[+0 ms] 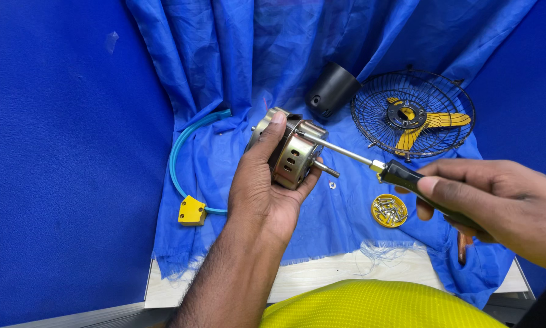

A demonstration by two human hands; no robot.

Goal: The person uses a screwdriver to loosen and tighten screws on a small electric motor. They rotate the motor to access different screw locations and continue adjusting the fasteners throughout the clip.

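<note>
Blue cloth (pixel 236 73) covers the bench and runs up the back wall; a pale wooden board (pixel 346 273) shows under its frayed front edge. Yellow-green fabric (pixel 370 307) at the bottom edge, close to the camera.

Wire fan guard (pixel 370 103) lies flat on the cloth at right rear, with a yellow three-blade fan (pixel 428 121) inside it. Black cone-shaped housing (pixel 331 90) sits just left of the guard, tipped on its side.

Left hand (pixel 264 185) is wrapped around the fan motor (pixel 291 155), thumb up over the top rim, fingers curled under the casing. Motor is lifted off the cloth at centre, shaft end pointing right and toward the camera.

Right hand (pixel 498 200) is closed around the black handle of a screwdriver (pixel 370 163). The steel shank runs up-left, tip at the motor's top edge. Can't tell if it is seated in a screw.

Light blue cable (pixel 179 152) loops at left and ends in a yellow plug (pixel 191 211).

Small yellow round tray (pixel 389 211) of screws lies on the cloth below the screwdriver. A single loose nut (pixel 332 185) lies just right of the motor.
</note>
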